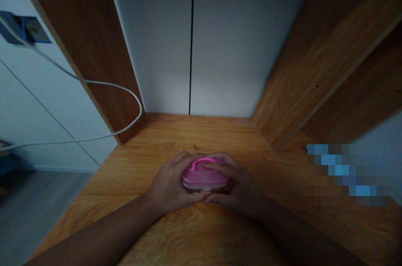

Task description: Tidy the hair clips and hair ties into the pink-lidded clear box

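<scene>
The left hand (169, 184) and right hand (237, 184) both curl closed around a small pink lidded container (204, 175) resting mid-worktop (194, 232), with bare wood on every side and the white back panel (220, 48) well behind.

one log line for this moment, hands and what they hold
left hand: cupping small pink plastic lidded container | right hand: cupping it, finger on lid | container: resting on wooden desk | white cable: left, untouched
</scene>
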Tool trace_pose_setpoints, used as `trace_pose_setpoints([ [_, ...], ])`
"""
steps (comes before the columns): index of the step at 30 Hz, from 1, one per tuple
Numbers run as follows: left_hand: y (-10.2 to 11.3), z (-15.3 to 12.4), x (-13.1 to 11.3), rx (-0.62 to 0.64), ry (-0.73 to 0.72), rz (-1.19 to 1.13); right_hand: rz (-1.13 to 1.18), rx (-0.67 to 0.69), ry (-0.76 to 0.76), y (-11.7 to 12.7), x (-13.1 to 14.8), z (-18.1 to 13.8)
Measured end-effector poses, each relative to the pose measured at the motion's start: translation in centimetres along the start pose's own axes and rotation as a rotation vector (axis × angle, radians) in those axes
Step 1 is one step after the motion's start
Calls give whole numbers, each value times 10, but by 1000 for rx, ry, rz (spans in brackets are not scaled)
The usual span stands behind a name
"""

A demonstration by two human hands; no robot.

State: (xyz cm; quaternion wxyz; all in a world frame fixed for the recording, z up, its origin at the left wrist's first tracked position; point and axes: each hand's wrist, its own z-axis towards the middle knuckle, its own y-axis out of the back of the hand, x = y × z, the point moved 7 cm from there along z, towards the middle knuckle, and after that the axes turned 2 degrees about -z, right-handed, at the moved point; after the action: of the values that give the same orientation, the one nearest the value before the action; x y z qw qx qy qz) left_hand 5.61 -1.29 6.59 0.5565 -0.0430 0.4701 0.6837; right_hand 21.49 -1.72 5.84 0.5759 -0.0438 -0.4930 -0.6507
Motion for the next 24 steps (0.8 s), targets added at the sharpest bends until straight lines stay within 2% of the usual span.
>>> trace_pose_setpoints([
  [24,0,1,1,6,-5,-3,-6,5,2,-2,-4,-3],
])
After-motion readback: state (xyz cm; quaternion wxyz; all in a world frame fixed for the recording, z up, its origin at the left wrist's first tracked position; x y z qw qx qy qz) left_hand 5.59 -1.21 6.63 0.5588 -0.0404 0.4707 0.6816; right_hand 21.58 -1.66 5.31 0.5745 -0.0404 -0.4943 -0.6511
